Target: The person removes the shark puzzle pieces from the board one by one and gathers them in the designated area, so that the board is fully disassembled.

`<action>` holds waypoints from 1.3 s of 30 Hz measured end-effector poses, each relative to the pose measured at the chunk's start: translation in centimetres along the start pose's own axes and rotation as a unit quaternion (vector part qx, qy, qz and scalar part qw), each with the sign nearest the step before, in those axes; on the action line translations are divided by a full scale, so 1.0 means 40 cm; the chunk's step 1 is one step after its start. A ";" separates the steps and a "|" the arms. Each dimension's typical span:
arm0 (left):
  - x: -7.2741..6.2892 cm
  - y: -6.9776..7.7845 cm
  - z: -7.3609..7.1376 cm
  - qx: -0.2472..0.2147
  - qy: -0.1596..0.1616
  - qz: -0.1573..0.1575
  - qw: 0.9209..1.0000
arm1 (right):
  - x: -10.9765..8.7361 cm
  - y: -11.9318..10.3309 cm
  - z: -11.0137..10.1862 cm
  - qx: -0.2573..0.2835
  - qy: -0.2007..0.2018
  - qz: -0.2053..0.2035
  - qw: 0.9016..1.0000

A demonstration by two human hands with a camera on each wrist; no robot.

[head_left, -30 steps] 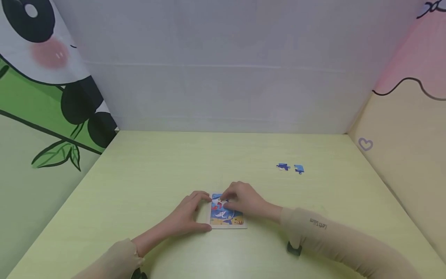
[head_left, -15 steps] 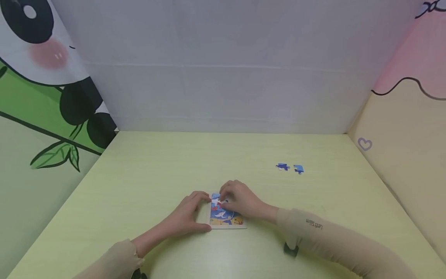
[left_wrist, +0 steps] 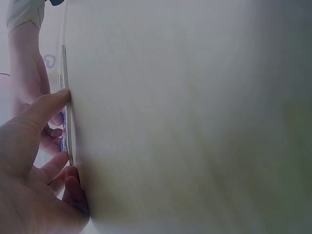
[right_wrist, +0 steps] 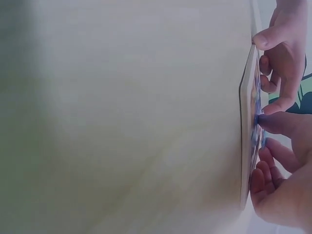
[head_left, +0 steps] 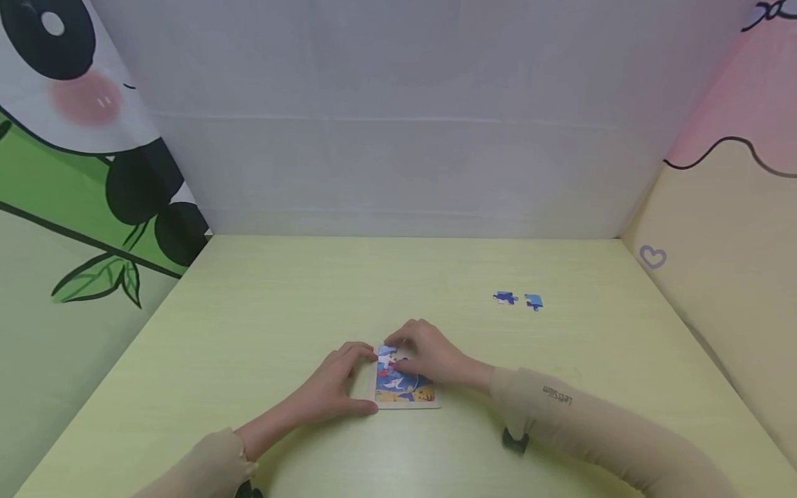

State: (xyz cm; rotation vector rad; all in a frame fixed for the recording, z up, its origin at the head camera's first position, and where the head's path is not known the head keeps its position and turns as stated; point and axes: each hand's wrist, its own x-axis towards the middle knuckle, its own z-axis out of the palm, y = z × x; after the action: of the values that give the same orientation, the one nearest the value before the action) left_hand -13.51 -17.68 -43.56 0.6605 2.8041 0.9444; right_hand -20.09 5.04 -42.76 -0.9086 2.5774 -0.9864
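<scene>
A small jigsaw puzzle [head_left: 405, 393] with a blue sea picture lies in a pale tray on the table. My left hand [head_left: 333, 391] holds the tray by its left side, thumb at the near corner and fingers at the far one. Over the upper part of the picture, my right hand [head_left: 432, 356] pinches a blue puzzle piece [right_wrist: 263, 140] between thumb and forefinger, close against the board; the hand hides most of that piece and the upper right of the picture. From the right wrist, the tray [right_wrist: 244, 146] appears edge-on.
Two loose blue puzzle pieces, a darker one [head_left: 506, 297] and a lighter one [head_left: 533, 301], lie farther back on the right of the pale yellow table [head_left: 280, 290]. A grey wall [head_left: 398, 173] rises behind, with printed panels at both sides.
My right hand has shifted slightly left and away over the puzzle, its forefinger reaching farther toward the upper left edge. The left hand and the two loose pieces stay in place.
</scene>
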 end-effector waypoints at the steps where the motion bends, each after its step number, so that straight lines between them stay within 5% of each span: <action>1: 0.000 0.001 0.000 -0.001 0.000 -0.001 1.000 | 0.002 -0.001 -0.001 0.004 -0.002 0.000 1.000; 17: -0.007 0.006 -0.007 -0.010 -0.001 -0.003 1.000 | 0.008 -0.001 -0.006 0.031 -0.014 -0.008 0.999; 27: -0.007 0.003 -0.004 -0.015 -0.002 -0.009 1.000 | 0.039 0.009 -0.033 0.035 -0.058 -0.007 0.998; 39: -0.004 0.003 -0.005 -0.015 -0.005 -0.008 1.000 | 0.057 -0.001 -0.038 -0.072 -0.042 -0.063 0.995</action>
State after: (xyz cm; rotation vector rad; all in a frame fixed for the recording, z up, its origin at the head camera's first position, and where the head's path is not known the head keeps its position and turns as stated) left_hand -13.38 -17.76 -43.34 0.6368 2.7772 0.9759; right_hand -22.48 4.39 -41.61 -1.1371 2.5725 -0.7823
